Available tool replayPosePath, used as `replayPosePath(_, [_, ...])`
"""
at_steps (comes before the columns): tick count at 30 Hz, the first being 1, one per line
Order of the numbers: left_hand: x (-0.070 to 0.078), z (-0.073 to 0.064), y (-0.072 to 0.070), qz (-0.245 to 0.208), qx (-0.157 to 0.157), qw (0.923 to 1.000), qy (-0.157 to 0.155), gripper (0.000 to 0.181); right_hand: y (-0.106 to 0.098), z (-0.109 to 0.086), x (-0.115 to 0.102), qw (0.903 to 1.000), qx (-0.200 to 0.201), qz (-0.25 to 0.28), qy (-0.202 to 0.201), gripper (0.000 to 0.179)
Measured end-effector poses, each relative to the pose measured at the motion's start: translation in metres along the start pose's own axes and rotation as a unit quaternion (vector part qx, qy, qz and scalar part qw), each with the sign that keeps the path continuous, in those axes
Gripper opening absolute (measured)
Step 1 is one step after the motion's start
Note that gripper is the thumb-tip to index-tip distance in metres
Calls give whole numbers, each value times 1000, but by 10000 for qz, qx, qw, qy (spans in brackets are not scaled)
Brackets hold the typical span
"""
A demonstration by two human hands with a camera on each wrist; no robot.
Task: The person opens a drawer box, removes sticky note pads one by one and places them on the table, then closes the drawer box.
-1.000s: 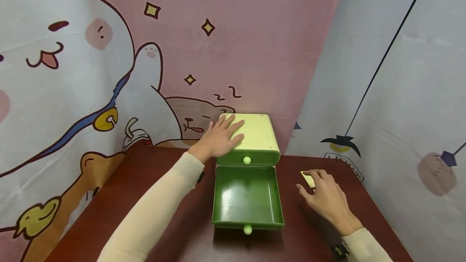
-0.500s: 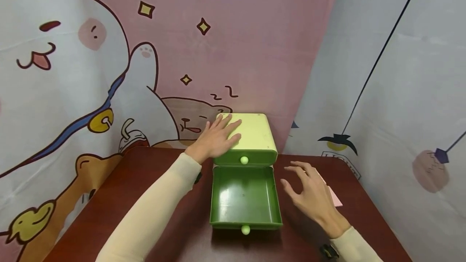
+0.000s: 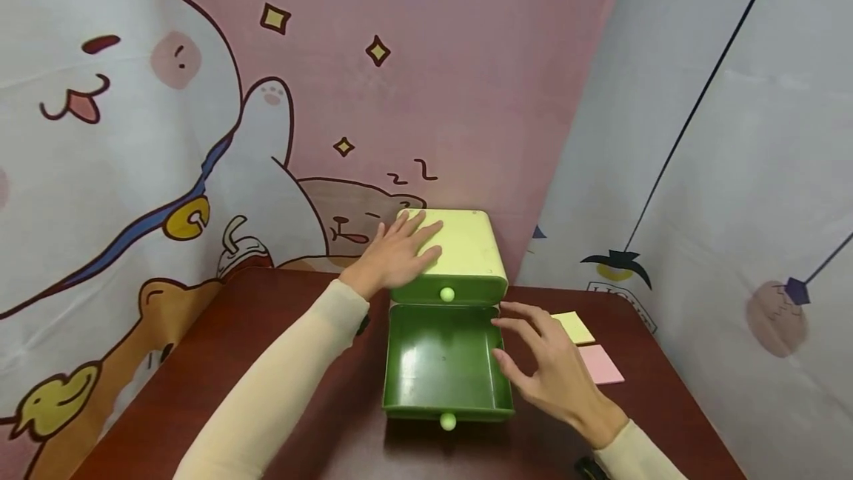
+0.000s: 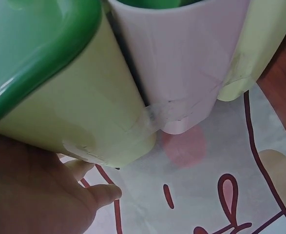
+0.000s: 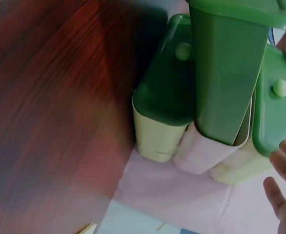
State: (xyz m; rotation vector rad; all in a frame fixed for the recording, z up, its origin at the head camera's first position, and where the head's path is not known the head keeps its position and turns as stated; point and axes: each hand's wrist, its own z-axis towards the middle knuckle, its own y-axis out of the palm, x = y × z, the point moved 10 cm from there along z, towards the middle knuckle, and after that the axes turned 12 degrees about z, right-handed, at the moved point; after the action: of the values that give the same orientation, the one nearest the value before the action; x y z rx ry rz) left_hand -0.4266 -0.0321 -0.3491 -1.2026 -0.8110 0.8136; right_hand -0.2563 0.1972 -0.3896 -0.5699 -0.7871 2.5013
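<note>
A small drawer cabinet (image 3: pixel 466 239) has yellow and pink tiers and green drawer fronts. Its middle drawer (image 3: pixel 443 361) is pulled out, with a bare green inside and a round light-green knob (image 3: pixel 448 421). On the yellow top rests my left hand (image 3: pixel 393 254), fingers spread. My right hand (image 3: pixel 549 365) is at the drawer's right edge, fingers loosely bent and holding nothing. Beyond that hand lie a yellow sticky note pad (image 3: pixel 574 328) and a pink sticky note pad (image 3: pixel 601 364), one behind the other. In the right wrist view, the upper drawer (image 5: pixel 274 117) and bottom drawer (image 5: pixel 167 87) are closed.
The cabinet stands on a dark red wooden table (image 3: pixel 266 347), near its back edge. A printed cartoon cloth (image 3: pixel 466 95) hangs close behind the cabinet and continues along both sides of the table.
My right hand has lifted away from the yellow sticky note pad and moved left to the drawer's edge, uncovering the pink pad. My left hand stays on the cabinet top.
</note>
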Motion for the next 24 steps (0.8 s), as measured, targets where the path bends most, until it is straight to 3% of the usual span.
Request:
replayPosePath(8, [2, 1, -2, 127, 18, 9999, 9, 71, 14, 7, -36, 9938, -367, 242, -1019, 47])
replayPosePath(24, [0, 1, 4, 86, 27, 10000, 29, 72, 44, -4, -60, 9749, -951, 259, -1995, 49])
